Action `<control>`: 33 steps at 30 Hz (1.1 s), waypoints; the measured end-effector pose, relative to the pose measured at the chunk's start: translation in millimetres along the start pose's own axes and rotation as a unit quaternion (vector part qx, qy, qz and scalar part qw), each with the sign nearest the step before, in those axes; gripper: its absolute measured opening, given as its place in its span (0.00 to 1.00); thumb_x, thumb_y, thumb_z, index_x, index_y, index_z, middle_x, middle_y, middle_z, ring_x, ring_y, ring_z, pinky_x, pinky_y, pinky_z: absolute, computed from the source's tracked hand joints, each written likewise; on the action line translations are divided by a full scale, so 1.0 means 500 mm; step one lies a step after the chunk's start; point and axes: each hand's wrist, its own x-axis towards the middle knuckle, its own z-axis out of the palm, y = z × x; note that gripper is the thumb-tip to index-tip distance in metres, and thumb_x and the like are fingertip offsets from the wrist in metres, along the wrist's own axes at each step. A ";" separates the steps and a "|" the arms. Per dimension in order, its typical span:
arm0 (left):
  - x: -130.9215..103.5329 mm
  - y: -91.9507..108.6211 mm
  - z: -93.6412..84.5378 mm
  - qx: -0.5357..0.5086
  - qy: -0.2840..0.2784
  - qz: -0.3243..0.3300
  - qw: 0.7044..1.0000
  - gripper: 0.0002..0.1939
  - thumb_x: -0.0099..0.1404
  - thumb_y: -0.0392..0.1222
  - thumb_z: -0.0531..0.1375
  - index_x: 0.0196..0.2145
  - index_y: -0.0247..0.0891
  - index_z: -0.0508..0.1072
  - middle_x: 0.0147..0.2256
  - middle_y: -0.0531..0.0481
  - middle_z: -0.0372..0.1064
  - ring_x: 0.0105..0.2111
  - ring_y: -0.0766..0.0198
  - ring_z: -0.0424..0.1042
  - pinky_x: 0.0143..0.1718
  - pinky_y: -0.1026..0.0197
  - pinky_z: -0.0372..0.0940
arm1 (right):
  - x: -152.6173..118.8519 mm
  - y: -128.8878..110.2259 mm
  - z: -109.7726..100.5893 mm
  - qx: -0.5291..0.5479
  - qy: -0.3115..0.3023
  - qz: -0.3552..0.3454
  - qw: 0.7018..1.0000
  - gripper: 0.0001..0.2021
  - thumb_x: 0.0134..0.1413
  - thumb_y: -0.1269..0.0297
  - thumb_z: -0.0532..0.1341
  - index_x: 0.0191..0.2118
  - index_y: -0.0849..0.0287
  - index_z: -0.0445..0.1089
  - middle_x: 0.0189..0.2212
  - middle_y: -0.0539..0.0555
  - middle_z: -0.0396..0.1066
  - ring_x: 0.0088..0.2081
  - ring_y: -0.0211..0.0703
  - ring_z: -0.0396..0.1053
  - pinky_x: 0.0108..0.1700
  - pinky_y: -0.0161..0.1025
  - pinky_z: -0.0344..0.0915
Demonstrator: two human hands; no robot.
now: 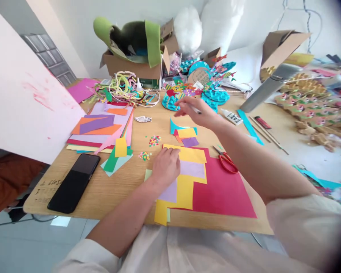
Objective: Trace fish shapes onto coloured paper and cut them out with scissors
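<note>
My left hand (166,165) lies on the yellow paper (184,195), fingers resting on the sheets and holding nothing. Pale purple paper (191,169) overlaps the yellow, and a large crimson sheet (223,189) spreads beneath them. Above the table's middle, my right hand (197,110) is closed on a slim pen (197,109), whose end sticks out below the palm. Small blue, yellow and purple paper scraps (187,133) lie under that hand. Red-handled scissors (227,162) sit beside the crimson sheet, blades slightly apart. Tiny confetti bits (154,141) are left of the sheets.
A black phone (74,184) and a stack of coloured paper (102,125) are on the left. A small fish cutout (143,119) lies mid-table. Behind stand a cardboard box (130,70), tangled cords (127,89) and blue decorations (216,96). A glue bottle (232,116) and sticks (268,134) lie right.
</note>
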 end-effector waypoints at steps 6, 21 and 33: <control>0.013 -0.010 -0.011 -0.088 0.043 -0.039 0.994 0.14 0.62 0.28 0.55 0.45 0.34 0.71 0.40 0.44 0.74 0.42 0.58 0.72 0.48 0.54 0.66 | -0.255 -0.029 -0.062 -0.030 0.046 0.088 0.995 0.16 0.62 0.49 0.56 0.43 0.56 0.69 0.33 0.55 0.77 0.36 0.48 0.75 0.39 0.45 0.71; 0.027 -0.031 -0.027 -0.170 -0.041 -0.027 0.984 0.17 0.56 0.30 0.64 0.44 0.37 0.73 0.38 0.48 0.76 0.41 0.61 0.73 0.46 0.56 0.67 | -0.316 0.054 -0.001 -0.146 -0.043 -0.025 0.988 0.13 0.55 0.63 0.62 0.47 0.55 0.69 0.36 0.56 0.75 0.41 0.50 0.69 0.39 0.44 0.67; 0.005 0.005 -0.039 -0.020 -0.152 0.106 0.982 0.22 0.58 0.35 0.65 0.51 0.38 0.71 0.47 0.44 0.71 0.50 0.54 0.65 0.54 0.49 0.61 | -0.320 0.091 -0.045 -0.234 0.196 0.000 0.952 0.13 0.63 0.68 0.51 0.51 0.54 0.64 0.42 0.58 0.74 0.44 0.53 0.66 0.45 0.50 0.66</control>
